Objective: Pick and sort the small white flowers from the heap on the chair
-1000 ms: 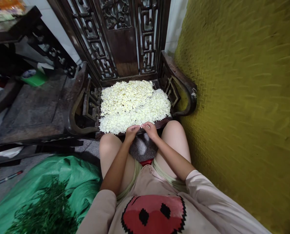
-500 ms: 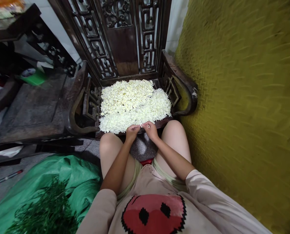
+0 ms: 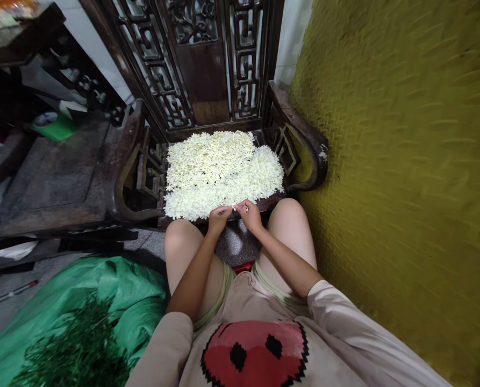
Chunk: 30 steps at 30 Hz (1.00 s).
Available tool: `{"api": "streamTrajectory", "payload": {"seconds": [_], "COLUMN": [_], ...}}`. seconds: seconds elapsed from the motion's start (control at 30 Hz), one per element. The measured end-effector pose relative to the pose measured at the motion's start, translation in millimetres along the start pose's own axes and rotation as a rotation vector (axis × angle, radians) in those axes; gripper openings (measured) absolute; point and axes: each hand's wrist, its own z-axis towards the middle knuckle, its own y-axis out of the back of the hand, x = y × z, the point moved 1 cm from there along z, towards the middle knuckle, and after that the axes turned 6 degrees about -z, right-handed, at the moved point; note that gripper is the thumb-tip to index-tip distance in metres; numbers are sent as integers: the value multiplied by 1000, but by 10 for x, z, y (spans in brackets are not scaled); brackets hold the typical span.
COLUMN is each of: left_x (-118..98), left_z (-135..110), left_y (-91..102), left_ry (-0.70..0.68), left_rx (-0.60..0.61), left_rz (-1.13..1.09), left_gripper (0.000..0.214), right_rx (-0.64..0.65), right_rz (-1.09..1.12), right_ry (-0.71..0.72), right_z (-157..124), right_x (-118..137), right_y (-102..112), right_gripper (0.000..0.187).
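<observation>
From the head view, I look down on my own lap and both forearms, which run forward between the knees to the front edge of a carved wooden chair (image 3: 207,70). Its seat is covered by a heap of white blossoms (image 3: 219,169), spread flat from the backrest almost to the near edge.

My left hand (image 3: 219,217) and right hand (image 3: 250,214) meet just at that near edge. Their fingers are curled in and the tips are drawn together on a small white blossom (image 3: 234,207), which both hands pinch and which touches the fringe of the heap. It is too small for me to tell how it is turned.

I judge the work to be in its fine-handling step: one blossom is being worked between the fingertips, right beside the pile of those already laid out. Any next move calls for a light pinch and very short travel, so the blossom is not crushed and the heap's edge is not knocked off the seat.

To the lower left, a green sheet (image 3: 114,290) lies on the floor with dark green sprigs (image 3: 74,349) on it, well apart from both hands. A yellow textured wall (image 3: 405,161) fills the right side.
</observation>
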Motion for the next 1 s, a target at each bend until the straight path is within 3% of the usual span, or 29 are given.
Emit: {"api": "streamTrajectory", "payload": {"seconds": [1.0], "left_x": [58], "left_z": [1], "left_y": [19], "left_ry": [-20], "left_rx": [-14], "left_rz": [57], "left_gripper": [16], "right_rx": [22], "right_rz": [-90], "right_ry": [50], "right_z": [-12], "right_x": [17], "right_y": [17], "right_gripper": [25]}}
